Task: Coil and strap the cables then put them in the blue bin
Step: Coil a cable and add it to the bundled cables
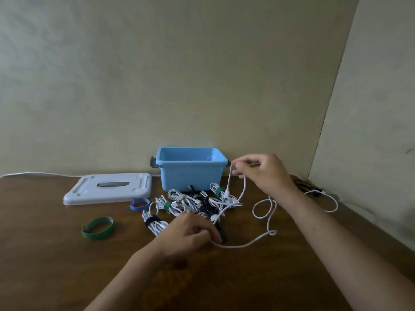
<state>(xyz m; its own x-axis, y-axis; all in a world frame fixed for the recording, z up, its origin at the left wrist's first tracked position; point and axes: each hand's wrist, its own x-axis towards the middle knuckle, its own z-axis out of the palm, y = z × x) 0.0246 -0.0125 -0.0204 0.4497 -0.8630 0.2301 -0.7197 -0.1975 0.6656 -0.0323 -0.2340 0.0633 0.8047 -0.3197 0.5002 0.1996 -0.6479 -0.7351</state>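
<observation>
- My right hand [261, 172] is raised above the worktop [247, 277], just beside the right end of the blue bin [189, 170]. Its thumb and fingertips are pinched on one end of a loose white cable [261, 213]; the other fingers are curled in. The wrist is bent, and my forearm runs back to the lower right.
- From that pinch the cable hangs down in a narrow loop, with what looks like its plug dangling near the pile; the plug is too blurred to be sure.
- My left hand [190, 233] sits low, close to the tabletop at the near side of the pile. Its fingers are curled round the other stretch of the same cable, which leaves my fingertips and trails right across the wood in slack loops.
- The pile of coiled cables [186, 204] lies in front of the bin, towards the back edge of the worktop. Most coils are white, bound with green or dark straps; a few dark cables are mixed in.
- The bin stands open against the wall at the back edge; I see no cable inside it.
- Its pale lid [107, 188] lies flat to the left of it.
- A blue strap [139, 204] lies curled just left of the pile, and a green strap [98, 228] lies nearer the left front.
</observation>
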